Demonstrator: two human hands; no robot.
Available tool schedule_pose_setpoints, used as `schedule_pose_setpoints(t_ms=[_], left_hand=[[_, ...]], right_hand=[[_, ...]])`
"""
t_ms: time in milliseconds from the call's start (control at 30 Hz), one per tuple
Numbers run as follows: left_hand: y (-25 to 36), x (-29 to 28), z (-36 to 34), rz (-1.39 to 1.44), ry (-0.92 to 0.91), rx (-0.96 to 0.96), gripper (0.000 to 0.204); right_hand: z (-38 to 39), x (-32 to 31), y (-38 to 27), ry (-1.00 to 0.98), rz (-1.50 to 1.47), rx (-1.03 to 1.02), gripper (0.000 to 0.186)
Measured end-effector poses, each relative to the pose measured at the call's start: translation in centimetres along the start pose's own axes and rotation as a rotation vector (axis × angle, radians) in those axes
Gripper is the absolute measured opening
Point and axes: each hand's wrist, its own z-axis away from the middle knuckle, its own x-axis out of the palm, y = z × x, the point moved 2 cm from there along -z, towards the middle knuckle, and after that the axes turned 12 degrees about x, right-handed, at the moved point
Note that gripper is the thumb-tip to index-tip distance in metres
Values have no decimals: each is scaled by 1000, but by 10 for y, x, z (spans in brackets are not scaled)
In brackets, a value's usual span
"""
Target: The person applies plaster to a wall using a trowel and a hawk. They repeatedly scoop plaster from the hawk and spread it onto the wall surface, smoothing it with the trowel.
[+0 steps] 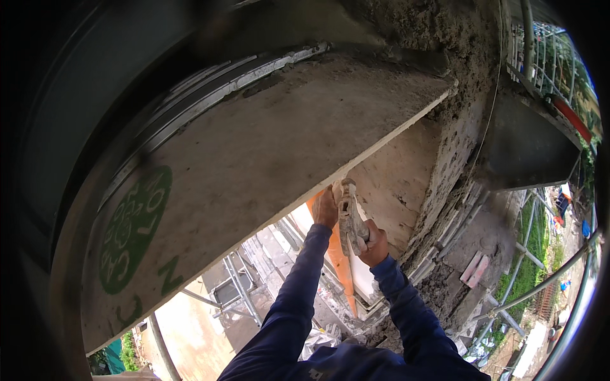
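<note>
My right hand (375, 244) is closed around the handle of a long, narrow hand tool crusted with grey cement (348, 213); it looks like a plastering float seen edge-on. The tool stands upright just below the edge of a large, dusty board (286, 133) that slants across the view. Beside the tool's upper end, my left hand (326, 208) is closed at the board's lower edge; what its fingers hold, if anything, is hidden. An orange strip (341, 273) runs down from behind my left hand. Right of the tool is a plaster-smeared panel (397, 181).
Rough cement wall (470, 101) rises at the right, with a thin string hanging along it. Scaffold poles (527, 257) stand at the right. Below left are metal frames (238, 286) and sunlit ground (197, 324) far down. A pinkish block (474, 269) lies on a dirty ledge.
</note>
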Motion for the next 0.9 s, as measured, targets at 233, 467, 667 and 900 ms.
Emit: schedule_pose_setpoints(t_ms=[233, 467, 667, 900], left_hand=[[53, -22, -5, -356, -68, -89, 51], [18, 17, 71, 292, -110, -192, 50], [-7, 35, 79, 1102, 8, -374, 38], [-41, 53, 69, 824, 19, -155, 36]], right_hand=[[-5, -5, 38, 21, -37, 295, 38], [70, -15, 49, -22, 165, 326, 51], [53, -24, -58, -113, 163, 146, 43], [28, -27, -37, -8, 279, -260, 43]])
